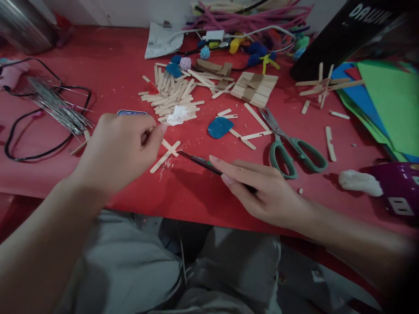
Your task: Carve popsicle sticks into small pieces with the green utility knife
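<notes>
Okay, so your left hand [127, 146] is pinching one wooden stick [167, 145], which crosses a second stick [160, 162] toward your side of the red table [176, 196]. Both should be light, stiff and easy to split, so I'd hold well back from the tip. Your right hand [258, 187] has the knife [199, 162], its point right by the wooden stick's end.

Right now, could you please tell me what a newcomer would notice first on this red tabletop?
Probably the slim black knife in the right hand, at the centre, its tip close to two crossed pale wooden sticks, one held by the left hand. Just beyond them, a heap of pale wooden sticks with a crumpled white wad at its near edge stands out against the red tabletop. To the right, the green-handled metal scissors draw the eye.
</notes>
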